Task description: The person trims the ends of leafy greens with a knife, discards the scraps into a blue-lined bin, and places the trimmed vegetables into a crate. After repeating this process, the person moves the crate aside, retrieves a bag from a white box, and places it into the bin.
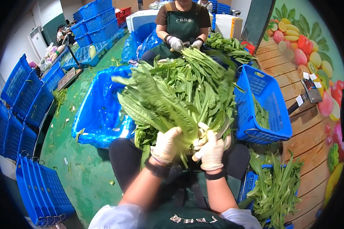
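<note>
My left hand (166,145), in a pale work glove, grips the base of a bunch of long-leaf lettuce (163,106), whose leaves fan up and away to the left, blurred at the tips. Close beside it my right hand (211,150), gloved too, is closed at the stem ends; a small light-coloured tool handle (197,156) seems to stick out of it, its blade not visible. Below and behind the bunch lies a big heap of leafy greens (189,77) in front of my knees, hiding whatever bears it.
A blue-lined bin (84,114) stands left of the heap, a blue plastic crate (278,106) holding some greens right of it. More greens (275,189) overfill a crate at lower right. Across the heap sits a co-worker (186,25) with gloved hands on greens. Blue crates (43,189) are stacked at left.
</note>
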{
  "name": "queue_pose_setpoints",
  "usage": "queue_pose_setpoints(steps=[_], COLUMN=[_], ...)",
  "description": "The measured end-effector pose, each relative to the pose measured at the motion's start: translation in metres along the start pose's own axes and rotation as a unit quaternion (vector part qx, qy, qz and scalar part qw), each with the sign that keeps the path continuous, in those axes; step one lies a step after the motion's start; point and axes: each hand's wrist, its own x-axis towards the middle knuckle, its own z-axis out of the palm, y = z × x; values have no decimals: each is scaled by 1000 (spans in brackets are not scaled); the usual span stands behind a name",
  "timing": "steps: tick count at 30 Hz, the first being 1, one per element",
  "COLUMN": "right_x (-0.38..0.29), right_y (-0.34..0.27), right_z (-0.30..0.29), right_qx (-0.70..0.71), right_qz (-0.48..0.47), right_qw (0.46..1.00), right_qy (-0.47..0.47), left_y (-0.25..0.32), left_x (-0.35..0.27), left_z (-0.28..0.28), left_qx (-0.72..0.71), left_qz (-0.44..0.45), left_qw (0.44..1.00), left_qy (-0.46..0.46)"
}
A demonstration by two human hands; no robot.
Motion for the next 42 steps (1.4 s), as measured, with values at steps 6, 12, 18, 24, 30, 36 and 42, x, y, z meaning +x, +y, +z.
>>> queue_pose_setpoints(steps=[6,12,18,24,30,36,42], right_x=[2,-1,15,12,-13,-19,-21], right_y=[-11,12,-5,-4,14,24,46], right_z=[-20,-18,-29,-20,-12,-16,-19], right_qx=[-124,41,117,8,-68,-137,-175], right_qz=[-5,80,63,-42,-162,-171,-277], right_qw=[986,988,987,998,976,974,945], right_qy=[-111,-128,-92,42,-129,-66,7], left_y=[13,25,27,7,-1,-17,-10], left_x=[7,8,30,45,22,13,5], left_z=[-18,6,11,-26,2,-21,-26], left_qx=[14,176,221,441,-58,-76,-68], left_qz=[-10,-52,-2,149,-58,-33,-65], left_qw=[1000,979,974,879,993,996,993], left_qy=[-21,-86,45,104,-79,-42,-71])
